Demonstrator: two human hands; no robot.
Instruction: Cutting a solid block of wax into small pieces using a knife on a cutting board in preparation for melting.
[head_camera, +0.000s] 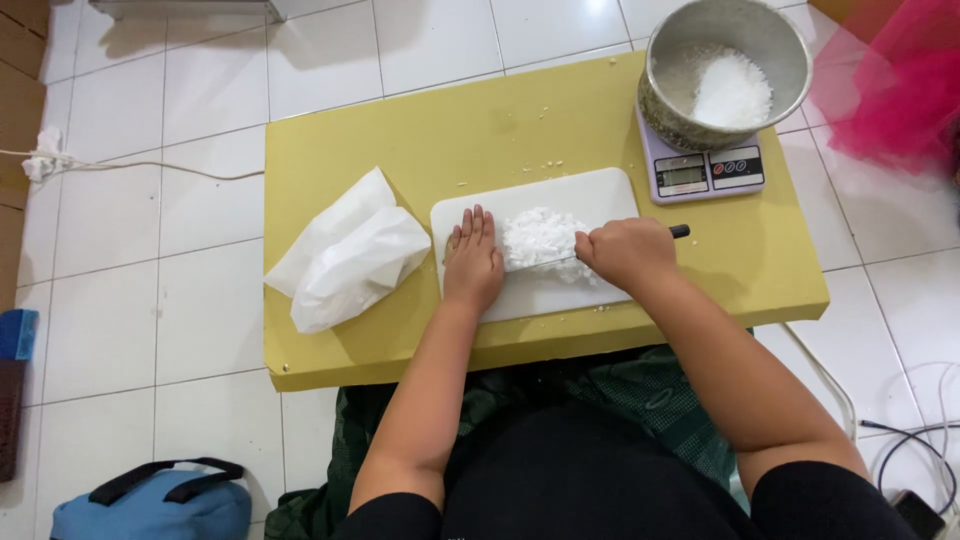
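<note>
A white cutting board (600, 195) lies on a low yellow table (420, 140). A heap of chopped white food (540, 238) sits in the board's middle. My left hand (473, 262) rests flat on the board, fingers together, touching the heap's left side. My right hand (628, 252) is closed on a knife (678, 232); its black handle end sticks out to the right and the blade lies across the heap's near edge.
A metal bowl (690, 40) with white pieces stands on a small digital scale (705, 170) at the table's far right. White plastic bags (345, 255) lie left of the board. Pink fabric (900, 90), a blue bag (150, 505) and cables (900, 430) lie on the tiled floor.
</note>
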